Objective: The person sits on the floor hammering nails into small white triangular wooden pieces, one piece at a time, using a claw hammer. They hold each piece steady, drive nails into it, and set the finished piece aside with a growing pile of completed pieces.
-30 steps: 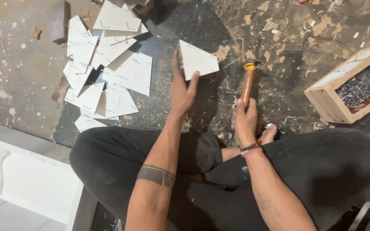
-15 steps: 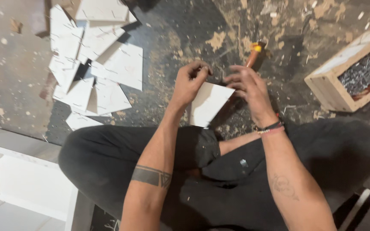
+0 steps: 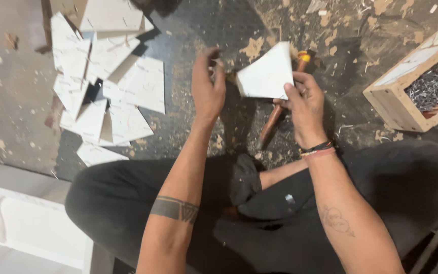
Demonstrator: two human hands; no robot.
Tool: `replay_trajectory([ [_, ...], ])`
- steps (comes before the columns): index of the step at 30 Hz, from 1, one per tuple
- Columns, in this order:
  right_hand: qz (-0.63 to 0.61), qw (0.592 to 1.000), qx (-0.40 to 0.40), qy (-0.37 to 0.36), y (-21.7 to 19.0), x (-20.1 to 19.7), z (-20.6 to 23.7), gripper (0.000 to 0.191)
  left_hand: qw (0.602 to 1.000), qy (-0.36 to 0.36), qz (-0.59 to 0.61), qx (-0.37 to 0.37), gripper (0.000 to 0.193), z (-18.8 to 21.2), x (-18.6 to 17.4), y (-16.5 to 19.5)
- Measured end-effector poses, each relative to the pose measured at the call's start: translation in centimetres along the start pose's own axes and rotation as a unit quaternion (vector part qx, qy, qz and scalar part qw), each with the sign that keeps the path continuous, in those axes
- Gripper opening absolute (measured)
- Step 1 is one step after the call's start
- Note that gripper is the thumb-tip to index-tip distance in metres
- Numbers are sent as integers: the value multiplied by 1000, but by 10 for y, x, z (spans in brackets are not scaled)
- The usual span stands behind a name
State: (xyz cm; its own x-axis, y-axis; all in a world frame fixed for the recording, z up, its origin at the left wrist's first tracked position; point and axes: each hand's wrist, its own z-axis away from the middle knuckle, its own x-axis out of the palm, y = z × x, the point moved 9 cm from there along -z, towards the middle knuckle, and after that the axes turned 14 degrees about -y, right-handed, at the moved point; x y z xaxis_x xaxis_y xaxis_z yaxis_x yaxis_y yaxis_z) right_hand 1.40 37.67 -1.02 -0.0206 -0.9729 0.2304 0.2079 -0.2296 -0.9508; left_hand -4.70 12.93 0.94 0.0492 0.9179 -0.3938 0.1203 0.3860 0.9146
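Note:
I sit cross-legged on a dusty floor. My right hand grips a white wedge-shaped board piece by its right edge and holds it up off the floor. My left hand is blurred, with its fingers curled right by the piece's left corner; I cannot tell whether it touches the piece or holds anything. A hammer with a wooden handle and an orange band lies on the floor under the piece, between my hands.
A pile of similar white cut pieces lies on the floor to the left. A wooden box of nails stands at the right. A white panel runs along the lower left. Wood chips litter the floor.
My right hand left the hammer on the floor and took the white piece. My left hand, which first held the piece alone, has shifted to its left corner.

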Motion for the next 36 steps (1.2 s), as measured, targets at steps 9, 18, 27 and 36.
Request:
replay_trajectory([
  [9, 196, 964, -109, 145, 24, -59, -47, 25, 914, -163, -362, 79, 62, -189, 109, 1],
  [18, 177, 959, -11, 222, 38, -122, -134, 17, 853, -253, -456, 16, 66, -383, 213, -24],
  [27, 7, 971, 10, 239, 45, -111, -94, 16, 825, -313, -470, 34, 81, -255, 164, -44],
  [36, -92, 962, -59, 252, 5, -90, -1, 14, 816, -291, -498, 41, 58, -54, 92, -1],
])
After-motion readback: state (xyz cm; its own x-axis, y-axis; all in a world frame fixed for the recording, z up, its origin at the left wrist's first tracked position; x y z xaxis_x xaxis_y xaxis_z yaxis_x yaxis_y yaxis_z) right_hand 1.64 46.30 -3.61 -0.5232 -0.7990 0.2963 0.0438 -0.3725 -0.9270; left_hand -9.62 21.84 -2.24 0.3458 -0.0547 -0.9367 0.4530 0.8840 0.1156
